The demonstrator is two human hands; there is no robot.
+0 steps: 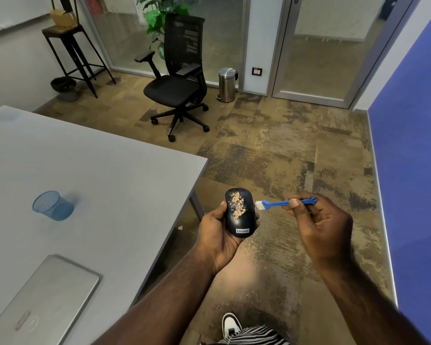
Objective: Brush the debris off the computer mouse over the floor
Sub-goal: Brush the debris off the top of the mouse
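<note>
While the left hand (pixel 217 230) cradles the computer mouse (pixel 240 212) out past the edge of the table (pixel 110 170), the patterned floor (pixel 271 150) lies directly beneath it, so whatever is swept off should fall there and not on the tabletop. The mouse lies face up in the palm, thumb on one side and fingers curled round the other, which keeps its top open to the brush. A streak of tan debris (pixel 238 204) sits on the front half of the mouse, undisturbed so far.

The right hand (pixel 319 222) pinches the blue handle of a small brush (pixel 281 202) between thumb and fingers, closed firmly on it. The brush lies roughly level, its white bristles (pixel 259 205) just beside the right flank of the mouse; whether they touch it I cannot tell. That sideways approach looks meant for a stroke across the top, pushing crumbs off the far side.

On the table, well apart from the hands, stand a blue mesh cup (pixel 52 205) and a closed laptop (pixel 42 300). Brushing seems about to begin.
</note>
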